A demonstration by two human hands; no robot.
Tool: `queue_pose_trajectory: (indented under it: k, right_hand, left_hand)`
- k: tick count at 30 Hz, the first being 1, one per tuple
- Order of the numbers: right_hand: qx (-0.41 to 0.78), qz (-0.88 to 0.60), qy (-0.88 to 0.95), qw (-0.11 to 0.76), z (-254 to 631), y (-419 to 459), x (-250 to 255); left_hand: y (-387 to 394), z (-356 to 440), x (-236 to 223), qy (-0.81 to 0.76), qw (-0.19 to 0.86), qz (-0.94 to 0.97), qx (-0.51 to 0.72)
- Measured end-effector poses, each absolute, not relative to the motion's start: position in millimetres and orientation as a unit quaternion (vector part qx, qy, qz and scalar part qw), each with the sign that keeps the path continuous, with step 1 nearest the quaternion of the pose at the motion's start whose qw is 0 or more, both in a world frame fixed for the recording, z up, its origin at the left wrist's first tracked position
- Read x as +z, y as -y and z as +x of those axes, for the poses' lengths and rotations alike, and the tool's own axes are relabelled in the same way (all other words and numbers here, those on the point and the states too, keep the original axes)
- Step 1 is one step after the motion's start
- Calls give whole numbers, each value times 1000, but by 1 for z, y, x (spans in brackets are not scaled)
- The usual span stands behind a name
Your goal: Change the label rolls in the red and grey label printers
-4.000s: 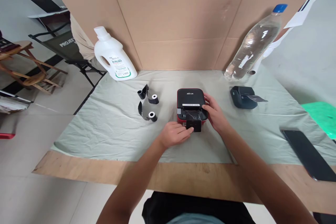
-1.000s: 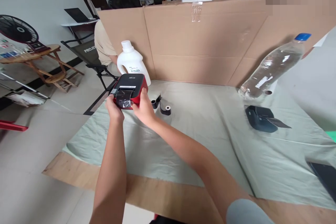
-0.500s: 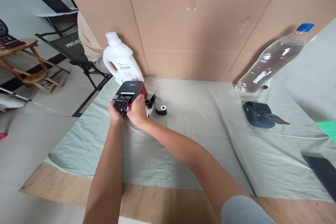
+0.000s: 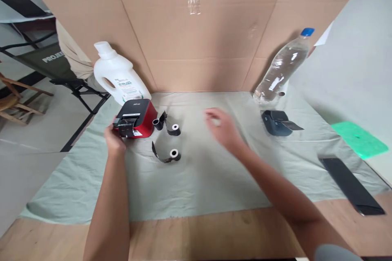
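A red and black label printer [image 4: 136, 117] rests on the pale green cloth [image 4: 199, 171] at the left, in front of a white jug. My left hand [image 4: 113, 140] is at its front left corner, fingers curled against it. My right hand [image 4: 222, 128] hovers over the middle of the cloth, blurred by motion, fingers loosely apart and holding nothing. Two small rolls with black tape tails lie between the hands: one roll [image 4: 173, 128] beside the printer, the other roll [image 4: 171, 155] nearer me.
A white detergent jug [image 4: 118, 75] and a clear water bottle [image 4: 281, 67] lean at the cardboard screen [image 4: 199, 36]. A dark blue printer [image 4: 277, 122] sits at the right, with a green pad [image 4: 359, 138] and a black phone [image 4: 350, 185] beyond. A seated person [image 4: 72, 55] is behind the screen.
The red printer was carried from the middle to the left and set down on the cloth. My right hand has let go of it and swung right over the cloth's middle.
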State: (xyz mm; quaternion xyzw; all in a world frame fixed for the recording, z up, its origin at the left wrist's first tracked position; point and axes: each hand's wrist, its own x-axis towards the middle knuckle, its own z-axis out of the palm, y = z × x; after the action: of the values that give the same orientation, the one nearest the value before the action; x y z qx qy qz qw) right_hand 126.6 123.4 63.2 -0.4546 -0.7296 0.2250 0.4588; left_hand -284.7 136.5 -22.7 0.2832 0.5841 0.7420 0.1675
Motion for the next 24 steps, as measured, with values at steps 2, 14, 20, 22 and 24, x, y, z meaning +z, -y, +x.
queue_pose_trajectory:
  k: [2,14,20,22,24]
  right_hand:
    - [78,-574,675,457,237,-120,60]
    - [157,-756,512,375,404,-102,-37]
    - [151,-769,484,389,412,-90,-36]
    - [148,-792,446,391,415,-86,-35]
    - [125,-801,451,373,413,-86,-36]
  left_hand:
    - [-132,-283,-11,-597,123,243,755]
    - [-25,-83,45,-369,-90,661,647]
    - [13,-18,-7,-335,62,780,525]
    - [18,-7,-19,-332,103,790,506]
    - [20,0,-26,-321,132,803,484]
